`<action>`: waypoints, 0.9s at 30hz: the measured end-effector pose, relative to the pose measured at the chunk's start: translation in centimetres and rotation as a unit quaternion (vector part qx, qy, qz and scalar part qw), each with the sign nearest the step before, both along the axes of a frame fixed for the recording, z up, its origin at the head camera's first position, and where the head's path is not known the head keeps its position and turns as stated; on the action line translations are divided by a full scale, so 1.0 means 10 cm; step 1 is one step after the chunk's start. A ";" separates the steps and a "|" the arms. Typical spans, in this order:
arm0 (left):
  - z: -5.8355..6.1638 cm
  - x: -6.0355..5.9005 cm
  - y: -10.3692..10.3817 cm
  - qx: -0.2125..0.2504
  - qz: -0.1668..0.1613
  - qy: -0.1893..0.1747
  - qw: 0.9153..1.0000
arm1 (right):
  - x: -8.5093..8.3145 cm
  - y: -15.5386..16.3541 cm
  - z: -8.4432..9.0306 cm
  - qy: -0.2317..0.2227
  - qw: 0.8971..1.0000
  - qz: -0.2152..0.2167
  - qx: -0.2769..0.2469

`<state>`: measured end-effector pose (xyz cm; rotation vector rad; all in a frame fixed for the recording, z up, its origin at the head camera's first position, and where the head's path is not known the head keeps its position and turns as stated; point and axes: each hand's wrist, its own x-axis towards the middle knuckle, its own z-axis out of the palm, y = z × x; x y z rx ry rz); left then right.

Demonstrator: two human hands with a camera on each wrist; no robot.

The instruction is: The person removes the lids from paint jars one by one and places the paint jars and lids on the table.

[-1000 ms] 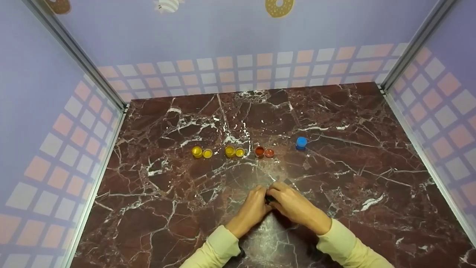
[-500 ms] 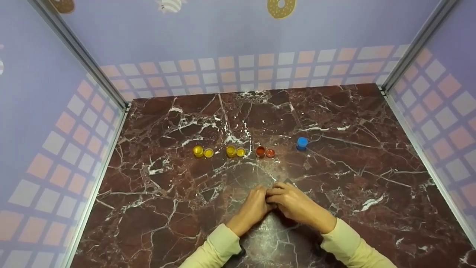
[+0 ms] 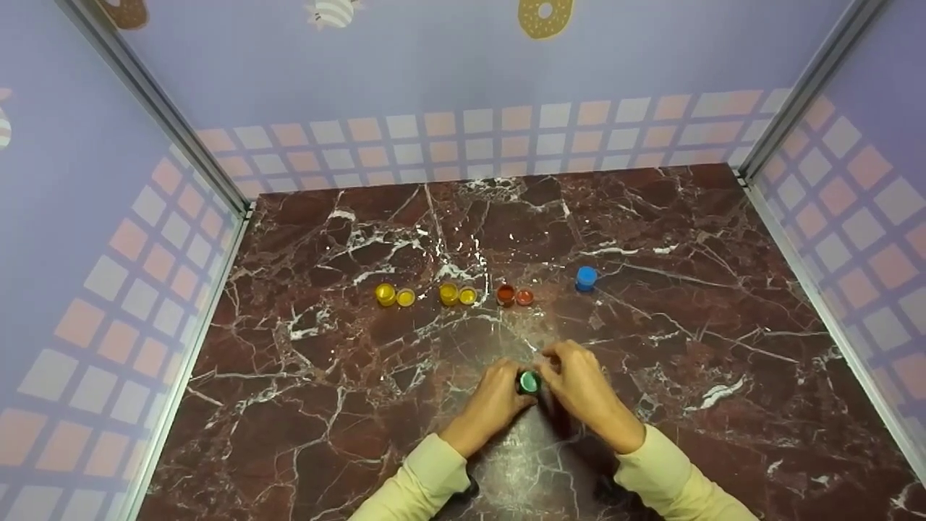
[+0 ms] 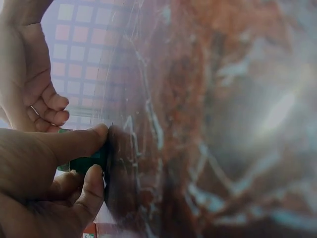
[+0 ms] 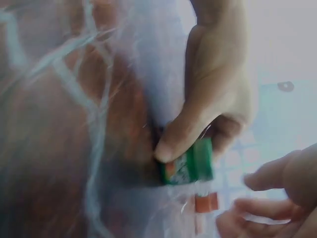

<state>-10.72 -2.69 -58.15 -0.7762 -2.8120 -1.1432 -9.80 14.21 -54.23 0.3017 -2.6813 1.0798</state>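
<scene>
Low over the marble table, my left hand grips a small green jar between thumb and fingers. The right wrist view shows that thumb pressed on the jar, whose green cap looks to be on. My right hand is just right of the jar, fingers loosely curled and off it. Nothing shows in that right hand in the left wrist view. Both sleeves are pale yellow.
Farther back stands a row of small pots: a yellow jar with its lid, a second yellow jar with a lid, a red jar with a lid, and a capped blue jar. Patterned walls enclose three sides.
Both hands were closed together over the jar. My right hand has since lifted off it and shifted slightly right and back, uncovering the green top. The left hand stays put.
</scene>
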 end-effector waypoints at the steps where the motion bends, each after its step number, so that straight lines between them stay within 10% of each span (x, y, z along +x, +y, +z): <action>1: -0.01 0.00 0.00 0.000 0.000 0.004 1.000 | 0.01 -0.03 0.01 -0.006 1.000 -0.003 0.009; 27: 0.00 -0.01 -0.02 -0.006 -0.009 0.033 0.999 | 0.11 -0.21 -0.03 0.048 0.984 0.097 0.139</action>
